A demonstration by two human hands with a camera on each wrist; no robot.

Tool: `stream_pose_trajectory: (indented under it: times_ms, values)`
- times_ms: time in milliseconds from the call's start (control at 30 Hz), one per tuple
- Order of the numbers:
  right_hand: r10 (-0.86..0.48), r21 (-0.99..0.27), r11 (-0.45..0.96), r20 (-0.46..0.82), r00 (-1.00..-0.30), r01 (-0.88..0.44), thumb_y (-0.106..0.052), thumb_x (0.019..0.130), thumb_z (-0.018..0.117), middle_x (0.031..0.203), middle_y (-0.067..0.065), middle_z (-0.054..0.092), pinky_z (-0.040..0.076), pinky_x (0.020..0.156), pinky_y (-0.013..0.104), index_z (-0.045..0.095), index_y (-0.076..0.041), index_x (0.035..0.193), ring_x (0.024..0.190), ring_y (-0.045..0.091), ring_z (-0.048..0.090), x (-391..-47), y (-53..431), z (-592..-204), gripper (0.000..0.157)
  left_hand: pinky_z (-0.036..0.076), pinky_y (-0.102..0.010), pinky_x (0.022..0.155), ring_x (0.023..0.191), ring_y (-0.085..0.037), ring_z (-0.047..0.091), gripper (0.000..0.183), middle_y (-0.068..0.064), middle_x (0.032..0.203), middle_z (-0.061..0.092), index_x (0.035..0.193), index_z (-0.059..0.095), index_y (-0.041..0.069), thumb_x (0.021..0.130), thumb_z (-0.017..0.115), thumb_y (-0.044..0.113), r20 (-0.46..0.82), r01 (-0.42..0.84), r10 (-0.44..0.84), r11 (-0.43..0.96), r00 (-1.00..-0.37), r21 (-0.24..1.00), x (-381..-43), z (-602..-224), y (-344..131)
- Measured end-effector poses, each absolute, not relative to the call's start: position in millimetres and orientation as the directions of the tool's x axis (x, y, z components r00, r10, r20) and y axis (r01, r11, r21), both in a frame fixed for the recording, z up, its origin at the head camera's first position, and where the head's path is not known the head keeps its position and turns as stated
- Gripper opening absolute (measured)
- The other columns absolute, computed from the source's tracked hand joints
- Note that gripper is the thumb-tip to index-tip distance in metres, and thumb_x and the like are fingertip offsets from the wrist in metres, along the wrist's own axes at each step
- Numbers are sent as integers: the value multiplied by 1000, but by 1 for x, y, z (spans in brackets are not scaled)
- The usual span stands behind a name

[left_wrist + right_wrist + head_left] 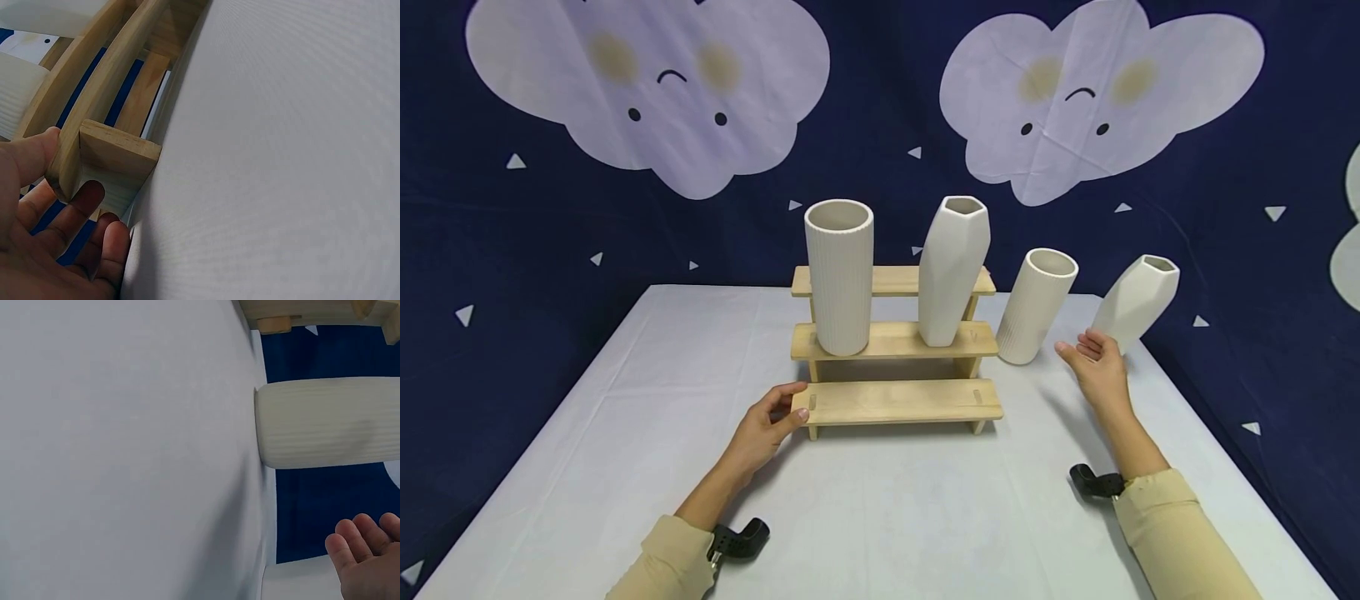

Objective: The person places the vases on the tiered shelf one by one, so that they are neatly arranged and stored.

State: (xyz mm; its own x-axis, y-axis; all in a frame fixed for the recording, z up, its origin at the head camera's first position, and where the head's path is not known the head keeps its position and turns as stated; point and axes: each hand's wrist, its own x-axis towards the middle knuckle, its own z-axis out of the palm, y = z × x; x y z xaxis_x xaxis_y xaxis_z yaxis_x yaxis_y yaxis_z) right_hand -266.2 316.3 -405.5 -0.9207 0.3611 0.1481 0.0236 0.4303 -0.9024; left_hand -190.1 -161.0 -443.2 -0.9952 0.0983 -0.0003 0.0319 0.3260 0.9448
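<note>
My left hand pinches the left end of the lowest board of a three-tier wooden stand. The left wrist view shows the thumb on top and fingers curled beneath. A tall ribbed white vase and a faceted white vase stand on the middle tier. At the right, my right hand is beside a second faceted vase on the table, its fingers loosely extended and overlapping the vase's lower part. Another ribbed vase stands between that hand and the stand.
A white cloth covers the table, with its right edge close to the second faceted vase. Behind hangs a dark blue backdrop printed with clouds and small triangles. Each wrist wears a black camera mount.
</note>
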Motion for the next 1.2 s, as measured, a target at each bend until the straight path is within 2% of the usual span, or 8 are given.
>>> stream_pose_trajectory:
  times_ms: [100, 200, 433, 600, 933, 1067, 1200]
  values:
    - [340, -906, 424, 161, -926, -2, -31, 89, 64, 141, 18, 42, 37, 101, 24, 30, 1, 144, 127, 28, 43, -271, 314, -405, 72, 42, -23, 73, 96, -17, 52, 46, -15, 119, 55, 134, 49, 15, 91, 63, 25, 8, 41, 104, 319, -995, 947, -190, -443, -161]
    - [336, -908, 419, 165, -927, -10, -30, 89, 64, 142, 17, 42, 36, 107, 35, 29, 0, 144, 129, 29, 43, -276, 312, -404, 73, 42, -23, 73, 96, -17, 52, 46, -15, 118, 56, 134, 49, 15, 91, 63, 25, 14, 48, 109, 316, -994, 948, -190, -444, -161]
    - [300, -906, 420, 188, -935, -47, -30, 88, 65, 144, 21, 40, 30, 111, 43, 26, 3, 144, 131, 33, 39, -286, 307, -400, 76, 42, -23, 73, 95, -17, 52, 46, -15, 117, 56, 134, 49, 15, 91, 63, 25, 17, 51, 108, 321, -994, 946, -190, -444, -161]
    - [342, -908, 417, 189, -921, -32, -33, 87, 66, 144, 18, 41, 31, 110, 41, 28, 1, 144, 131, 30, 40, -288, 309, -399, 76, 42, -22, 72, 94, -16, 52, 46, -15, 117, 55, 134, 49, 15, 91, 63, 25, 17, 50, 106, 321, -994, 946, -191, -445, -160]
    - [476, -898, 426, 117, -871, 113, -43, 85, 65, 142, 12, 44, 36, 106, 33, 32, -6, 143, 129, 25, 43, -283, 326, -399, 76, 42, -22, 72, 94, -16, 52, 46, -16, 117, 56, 134, 49, 15, 91, 63, 26, 28, 61, 104, 324, -994, 944, -191, -444, -161]
    - [564, -889, 429, 123, -817, 162, -47, 82, 67, 120, -3, 53, 39, 94, 22, 40, -9, 137, 108, 9, 51, -281, 331, -400, 72, 42, -22, 72, 94, -16, 52, 46, -15, 117, 55, 134, 49, 15, 91, 63, 27, 24, 57, 103, 330, -994, 942, -191, -444, -162]
    - [630, -894, 417, 153, -761, 166, -47, 78, 71, 97, -18, 47, 35, 79, 13, 45, -10, 129, 83, -9, 43, -280, 336, -402, 68, 42, -23, 71, 94, -16, 52, 47, -15, 118, 55, 134, 49, 15, 91, 63, 27, 17, 51, 104, 327, -994, 944, -190, -444, -162]
